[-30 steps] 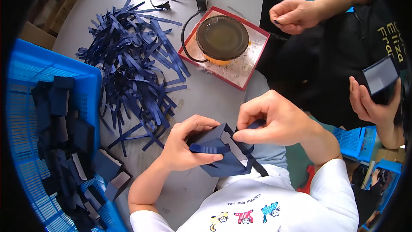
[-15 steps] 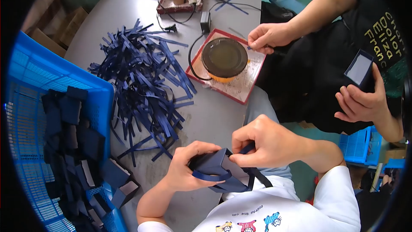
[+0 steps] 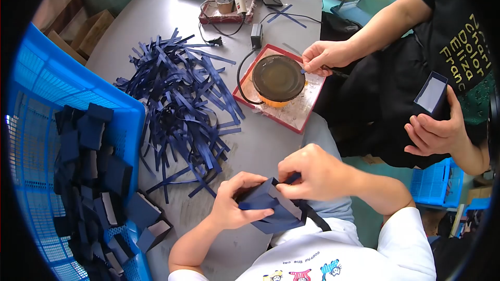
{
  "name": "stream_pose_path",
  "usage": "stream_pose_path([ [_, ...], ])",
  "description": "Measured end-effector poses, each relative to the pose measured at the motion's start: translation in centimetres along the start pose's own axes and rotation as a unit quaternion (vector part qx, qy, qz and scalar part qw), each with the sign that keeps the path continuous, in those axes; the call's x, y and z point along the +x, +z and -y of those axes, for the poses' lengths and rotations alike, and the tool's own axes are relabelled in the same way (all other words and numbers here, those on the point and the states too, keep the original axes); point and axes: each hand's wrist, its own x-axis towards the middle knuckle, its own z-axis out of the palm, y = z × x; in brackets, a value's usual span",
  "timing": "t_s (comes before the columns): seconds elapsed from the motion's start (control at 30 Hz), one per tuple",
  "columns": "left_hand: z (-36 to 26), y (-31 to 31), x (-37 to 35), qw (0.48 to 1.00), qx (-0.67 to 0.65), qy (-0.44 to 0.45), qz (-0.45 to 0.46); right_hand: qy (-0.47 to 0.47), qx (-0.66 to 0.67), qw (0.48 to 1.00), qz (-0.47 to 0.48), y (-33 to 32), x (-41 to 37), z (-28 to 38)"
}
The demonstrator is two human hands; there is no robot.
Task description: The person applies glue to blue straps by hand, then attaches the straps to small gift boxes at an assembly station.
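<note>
The person's left hand (image 3: 237, 205) is gripping a navy box (image 3: 271, 209), with the fingers curled over its upper side and the thumb lying across its front face. The right hand (image 3: 312, 173) is sitting just beside the left, touching the same box. Its thumb and forefinger are pinched narrow on a navy ribbon strip (image 3: 311, 212) at the box's top edge. The strip is trailing from under the right hand down toward the person's white shirt (image 3: 333, 260). Both hands are working close to the body, over the near edge of the grey table (image 3: 260, 140).

Ahead of the left hand, a loose pile of ribbon strips (image 3: 182, 93) is lying spread across the table. Out to the left of that hand, a blue crate (image 3: 31, 88) is holding many dark boxes (image 3: 91, 135), some of them lying open.

Ahead of the right hand, a red tray (image 3: 307, 106) is carrying a round pot (image 3: 277, 77). A co-worker's hand (image 3: 325, 54) is holding a thin tool at the pot's rim. Well to the right of the right hand, the co-worker's other hand (image 3: 432, 131) is cupping a small open box (image 3: 431, 93).
</note>
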Motion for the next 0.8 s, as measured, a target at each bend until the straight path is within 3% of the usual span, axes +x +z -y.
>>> stream_pose_path([
  [0.07,0.5,-0.5,-0.4,0.995,-0.099,-0.016,0.014,0.009,0.151,0.988,0.014,-0.9,0.1,-1.1],
  [0.13,0.5,-0.7,-0.8,0.996,-0.082,-0.005,-0.016,-0.029,0.233,0.968,-0.09,-1.0,0.1,-2.6],
  [0.2,0.6,-0.7,-1.2,0.995,-0.089,-0.01,-0.038,-0.043,0.24,0.957,-0.159,-0.6,-0.2,-3.3],
  [0.33,0.5,-0.3,-2.3,0.992,-0.084,-0.005,-0.093,-0.083,0.205,0.961,-0.165,0.4,-1.3,-2.7],
  [0.43,-0.2,0.4,-3.7,0.989,-0.066,-0.008,-0.134,-0.133,0.104,0.984,-0.059,0.9,-1.9,-1.4],
  [0.53,-1.2,1.1,-5.7,0.982,-0.037,-0.022,-0.183,-0.168,0.009,0.983,-0.077,2.4,-1.7,-0.8],
  [0.6,-1.9,1.6,-8.5,0.972,-0.025,-0.045,-0.23,-0.124,0.127,0.978,-0.109,3.2,-0.9,-1.9],
  [0.67,-2.3,1.9,-13.0,0.968,0.05,-0.085,-0.23,-0.157,0.135,0.973,-0.106,4.0,0.1,-2.9],
  [0.8,-4.4,6.9,-24.5,0.918,0.047,-0.335,-0.204,-0.212,0.042,0.976,-0.042,6.6,2.5,-4.1],
])
